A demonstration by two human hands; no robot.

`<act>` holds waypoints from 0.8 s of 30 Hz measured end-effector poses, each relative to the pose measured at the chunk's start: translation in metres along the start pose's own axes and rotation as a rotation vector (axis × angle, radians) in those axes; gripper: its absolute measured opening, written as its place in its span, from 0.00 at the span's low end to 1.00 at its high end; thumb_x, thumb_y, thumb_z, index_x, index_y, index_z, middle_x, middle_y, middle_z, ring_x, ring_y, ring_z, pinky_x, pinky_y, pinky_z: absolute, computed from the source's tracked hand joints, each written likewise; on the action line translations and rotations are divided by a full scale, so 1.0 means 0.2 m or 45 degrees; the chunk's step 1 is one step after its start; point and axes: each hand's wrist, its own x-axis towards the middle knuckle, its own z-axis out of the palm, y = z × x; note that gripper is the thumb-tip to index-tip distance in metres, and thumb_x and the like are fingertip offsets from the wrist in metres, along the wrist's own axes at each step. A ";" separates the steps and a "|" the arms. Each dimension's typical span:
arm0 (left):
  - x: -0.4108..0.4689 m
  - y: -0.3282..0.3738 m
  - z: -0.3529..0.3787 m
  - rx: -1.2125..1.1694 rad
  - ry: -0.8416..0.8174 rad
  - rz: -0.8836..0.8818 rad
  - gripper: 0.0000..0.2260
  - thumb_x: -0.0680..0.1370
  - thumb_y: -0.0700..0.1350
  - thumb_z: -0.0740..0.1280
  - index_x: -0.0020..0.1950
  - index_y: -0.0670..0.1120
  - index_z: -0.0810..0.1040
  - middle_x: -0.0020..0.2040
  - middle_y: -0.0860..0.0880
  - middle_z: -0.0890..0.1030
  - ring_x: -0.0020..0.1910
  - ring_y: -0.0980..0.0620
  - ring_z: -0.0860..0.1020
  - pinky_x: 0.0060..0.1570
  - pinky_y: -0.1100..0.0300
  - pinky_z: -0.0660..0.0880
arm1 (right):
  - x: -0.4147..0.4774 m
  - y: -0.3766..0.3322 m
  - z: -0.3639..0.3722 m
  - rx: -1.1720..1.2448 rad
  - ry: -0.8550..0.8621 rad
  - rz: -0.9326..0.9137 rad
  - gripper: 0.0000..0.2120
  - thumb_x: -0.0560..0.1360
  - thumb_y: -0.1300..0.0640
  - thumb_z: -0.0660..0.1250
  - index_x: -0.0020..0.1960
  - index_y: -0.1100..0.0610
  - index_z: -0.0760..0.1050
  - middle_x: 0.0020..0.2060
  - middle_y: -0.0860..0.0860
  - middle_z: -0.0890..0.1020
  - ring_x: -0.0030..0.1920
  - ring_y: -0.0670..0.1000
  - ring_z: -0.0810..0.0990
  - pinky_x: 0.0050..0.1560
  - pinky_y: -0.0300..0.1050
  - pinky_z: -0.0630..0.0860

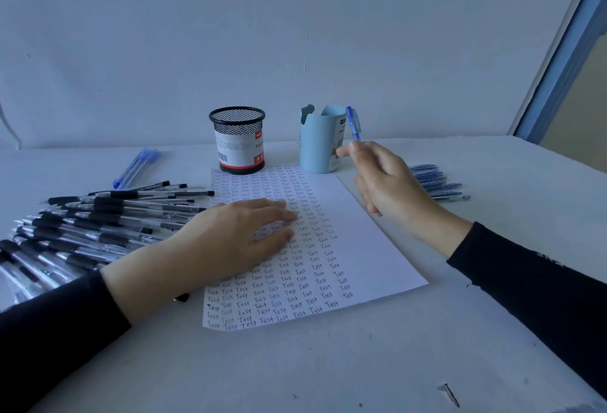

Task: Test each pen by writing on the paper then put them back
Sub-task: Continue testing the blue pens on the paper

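Observation:
A white sheet of paper (pixel 371 248) lies in the middle of the table, its left two thirds filled with rows of the word "Test". My left hand (pixel 236 238) rests flat on it, fingers straight, pressing the sheet down. My right hand (pixel 387 179) is raised above the paper's right edge and pinches a blue pen (pixel 353 123), which stands nearly upright next to the light blue cup (pixel 320 143). A large heap of black pens (pixel 98 225) lies to the left of the paper.
A black mesh pen holder (pixel 238 140) with a red and white label stands behind the paper. Two blue capped pens (pixel 136 166) lie at the back left. A row of several blue pens (pixel 437 182) lies behind my right hand. A screw (pixel 449 394) lies near the front edge.

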 end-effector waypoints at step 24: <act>-0.01 -0.07 -0.05 0.032 -0.172 -0.107 0.24 0.81 0.63 0.50 0.77 0.63 0.56 0.77 0.65 0.52 0.77 0.61 0.53 0.74 0.60 0.48 | 0.01 0.16 0.01 -0.622 -0.399 -0.534 0.14 0.81 0.57 0.63 0.65 0.52 0.79 0.47 0.45 0.78 0.42 0.40 0.76 0.45 0.33 0.70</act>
